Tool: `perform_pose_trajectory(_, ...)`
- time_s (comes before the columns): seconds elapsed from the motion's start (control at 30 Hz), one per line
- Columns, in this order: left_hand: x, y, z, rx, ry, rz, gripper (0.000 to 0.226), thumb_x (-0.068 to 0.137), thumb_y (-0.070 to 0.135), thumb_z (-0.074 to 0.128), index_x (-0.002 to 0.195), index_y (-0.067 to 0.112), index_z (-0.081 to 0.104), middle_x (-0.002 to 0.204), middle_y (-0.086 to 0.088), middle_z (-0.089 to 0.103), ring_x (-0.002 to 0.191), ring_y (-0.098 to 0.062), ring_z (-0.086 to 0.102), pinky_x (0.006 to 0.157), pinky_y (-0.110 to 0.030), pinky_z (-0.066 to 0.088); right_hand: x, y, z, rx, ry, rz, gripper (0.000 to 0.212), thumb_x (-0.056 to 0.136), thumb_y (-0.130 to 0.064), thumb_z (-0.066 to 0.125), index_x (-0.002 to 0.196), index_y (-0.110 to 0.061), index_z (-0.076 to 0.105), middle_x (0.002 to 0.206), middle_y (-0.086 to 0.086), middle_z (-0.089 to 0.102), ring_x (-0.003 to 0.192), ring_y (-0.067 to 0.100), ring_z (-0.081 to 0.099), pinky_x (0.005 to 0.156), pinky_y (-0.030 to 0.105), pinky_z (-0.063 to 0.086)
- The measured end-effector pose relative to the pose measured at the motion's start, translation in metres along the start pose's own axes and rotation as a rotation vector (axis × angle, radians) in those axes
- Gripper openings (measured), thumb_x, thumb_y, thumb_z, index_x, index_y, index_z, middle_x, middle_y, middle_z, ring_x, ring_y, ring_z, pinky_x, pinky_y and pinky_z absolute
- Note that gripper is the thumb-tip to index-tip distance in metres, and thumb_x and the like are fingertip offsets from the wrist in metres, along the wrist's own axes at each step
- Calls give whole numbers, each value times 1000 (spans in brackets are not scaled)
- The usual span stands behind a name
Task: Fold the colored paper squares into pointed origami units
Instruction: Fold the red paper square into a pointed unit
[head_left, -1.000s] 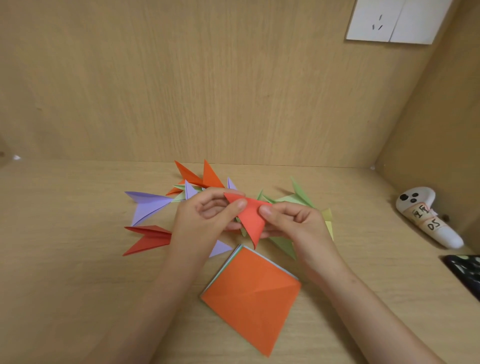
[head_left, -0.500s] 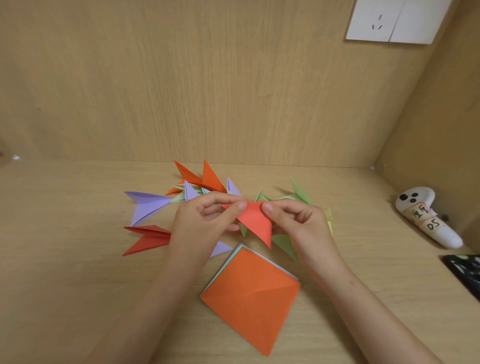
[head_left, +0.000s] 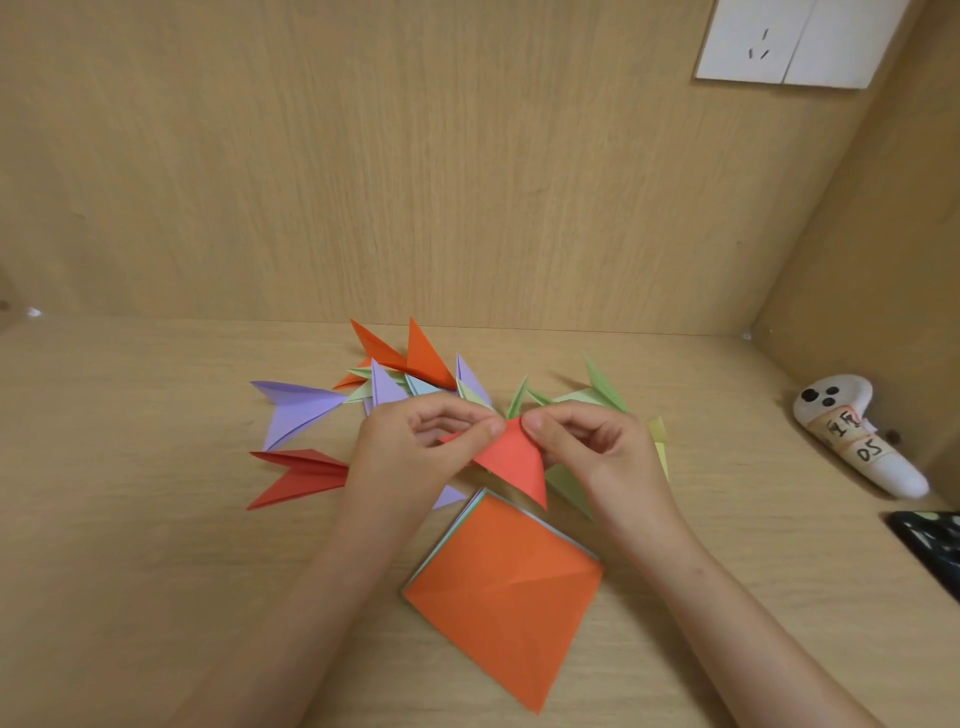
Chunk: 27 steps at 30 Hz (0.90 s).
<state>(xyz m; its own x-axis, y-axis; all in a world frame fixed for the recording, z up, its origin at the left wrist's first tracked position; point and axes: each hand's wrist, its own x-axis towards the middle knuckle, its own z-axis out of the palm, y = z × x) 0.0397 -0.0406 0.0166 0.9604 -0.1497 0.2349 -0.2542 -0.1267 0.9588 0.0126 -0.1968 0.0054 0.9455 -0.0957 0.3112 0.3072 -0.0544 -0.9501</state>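
Finding: the left hand (head_left: 410, 457) and right hand (head_left: 597, 457) both pinch the upper edge of a partly folded red paper (head_left: 514, 462), thumb against forefinger, with the remaining fingers curled. The paper is held in the air just beyond the stack of paper squares (head_left: 498, 587), whose top sheet is orange and carries a crease.

Change noted: one second ago the red piece hung as a narrow point straight down. It now shows a broader triangular face, and its tip has swung to the right, ending just above the far corner of the stack. The two pinches have drawn closer together at the top edge.

Assessment: a flap appears to be opening or being turned over. This unit is mid-fold and does not yet have the twin points of the finished ones.

Finished units lie beyond the stack: a purple unit (head_left: 296, 410) and a red unit (head_left: 301, 475) to its far left, orange units (head_left: 410, 353) behind, green units (head_left: 597, 395) to its far right. A white controller (head_left: 857, 441) lies well to the right of the stack.
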Motion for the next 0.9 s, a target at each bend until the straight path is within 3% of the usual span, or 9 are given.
perform_pose_trajectory(0.13, -1, -1, 1, 9, -34, -10, 13, 76, 8, 76, 73, 20, 74, 70, 3, 73, 65, -2, 63, 67, -11, 49, -1, 0, 0, -18, 8, -5, 16, 88, -4, 62, 77, -8, 72, 66, -9, 69, 62, -2, 58, 62, 12, 44)
perform_pose_trajectory(0.33, 1, -2, 1, -21, 76, 37, 11, 76, 8, 75, 74, 18, 73, 69, 5, 72, 65, 0, 62, 65, -7, 45, 0, 2, 0, 30, 11, 79, 6, 82, -9, 69, 79, -5, 73, 67, -5, 70, 60, 0, 60, 60, 11, 44)
perform_pose_trajectory(0.67, 0, -3, 2, 39, -22, 65, 9, 77, 12, 75, 73, 20, 73, 71, 13, 71, 70, 0, 61, 68, -8, 44, -3, 4, 2, -80, -92, 62, 9, 84, -9, 69, 76, -8, 74, 72, 4, 73, 65, 4, 62, 63, 15, 45)
perform_pose_trajectory(0.8, 0, -2, 3, 0, 56, 71, 9, 77, 10, 74, 71, 17, 73, 71, 7, 71, 68, 0, 60, 64, -9, 45, -4, 2, 3, -50, -84, 103, 11, 84, -11, 69, 74, -8, 73, 67, 3, 72, 59, 3, 60, 58, 14, 44)
perform_pose_trajectory(0.9, 1, -2, 2, 7, 136, 75, 15, 77, 11, 74, 68, 21, 70, 65, 13, 68, 62, 5, 57, 61, -6, 42, -4, 1, 2, -61, -132, 160, 19, 87, -14, 66, 79, 2, 70, 68, 10, 73, 57, 7, 63, 58, 16, 45)
